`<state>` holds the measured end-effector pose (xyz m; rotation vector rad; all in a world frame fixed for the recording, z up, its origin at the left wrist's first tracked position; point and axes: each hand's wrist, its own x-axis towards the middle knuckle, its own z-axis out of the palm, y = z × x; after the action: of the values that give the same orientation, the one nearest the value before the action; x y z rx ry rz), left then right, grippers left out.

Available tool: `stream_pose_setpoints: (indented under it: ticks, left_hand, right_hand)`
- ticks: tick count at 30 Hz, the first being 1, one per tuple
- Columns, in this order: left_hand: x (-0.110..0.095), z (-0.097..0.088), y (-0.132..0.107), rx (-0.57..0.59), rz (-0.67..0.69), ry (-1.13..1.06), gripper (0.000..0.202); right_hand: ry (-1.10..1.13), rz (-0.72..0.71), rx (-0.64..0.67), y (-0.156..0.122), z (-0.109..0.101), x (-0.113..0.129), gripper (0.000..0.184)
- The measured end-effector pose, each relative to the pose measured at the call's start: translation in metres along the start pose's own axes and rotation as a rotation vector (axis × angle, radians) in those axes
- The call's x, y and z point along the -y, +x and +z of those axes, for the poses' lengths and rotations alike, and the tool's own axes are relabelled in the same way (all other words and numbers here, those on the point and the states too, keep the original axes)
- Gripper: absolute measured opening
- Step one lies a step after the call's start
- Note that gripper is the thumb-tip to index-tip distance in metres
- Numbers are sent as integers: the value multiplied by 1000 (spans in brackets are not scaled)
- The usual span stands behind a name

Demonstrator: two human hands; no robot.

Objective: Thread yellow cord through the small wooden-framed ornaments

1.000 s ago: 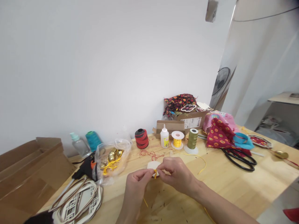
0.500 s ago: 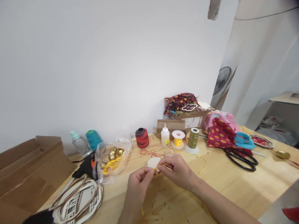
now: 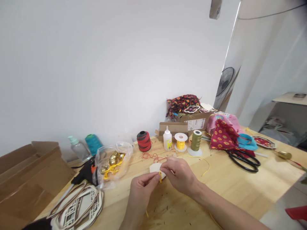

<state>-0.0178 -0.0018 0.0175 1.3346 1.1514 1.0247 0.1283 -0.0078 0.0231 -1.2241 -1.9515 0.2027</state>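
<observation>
My left hand (image 3: 144, 187) pinches a yellow cord (image 3: 160, 176) between thumb and forefinger. Close by on the right, my right hand (image 3: 176, 172) has its fingertips pinched together at the upper part of that cord. Just behind the fingertips is a small white card-like piece with cut corners (image 3: 155, 167), partly covered by both hands. A loose end of yellow cord hangs below my left hand, and more cord runs under my right forearm. A tangle of red thread (image 3: 152, 156) lies on the table beyond the white piece.
Behind my hands stand a red thread spool (image 3: 144, 141), a glue bottle (image 3: 167, 140), a yellow cord spool (image 3: 180, 142) and a green thread spool (image 3: 196, 141). Left are a plastic bag of bells (image 3: 114, 163), cut-out frames (image 3: 79, 207) and a cardboard box (image 3: 35, 179). Scissors (image 3: 244, 160) lie right.
The yellow cord now shows as a short upright strand between my fingertips, with my right fingers slightly higher on it. The whole view has shifted a little.
</observation>
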Motion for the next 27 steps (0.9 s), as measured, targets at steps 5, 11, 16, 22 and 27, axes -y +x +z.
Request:
stream_pose_setpoints:
  ticks: [5, 11, 16, 22, 27]
  left_hand:
    - [2, -1, -1, -7, -29, -73, 13]
    - [1, -2, -1, -12, -49, -121, 18]
    - [1, 1, -1, 10, -36, -59, 16]
    - [8, 1, 1, 17, 60, 40, 18]
    - [6, -3, 2, -3, 30, -42, 17]
  right_hand:
    - [22, 44, -12, 2, 1, 0, 18]
    - [56, 17, -4, 3, 1, -2, 15]
    - [29, 23, -8, 1, 3, -4, 15]
    - [67, 65, -3, 2, 4, -5, 16]
    - [129, 35, 37, 4, -1, -7, 15]
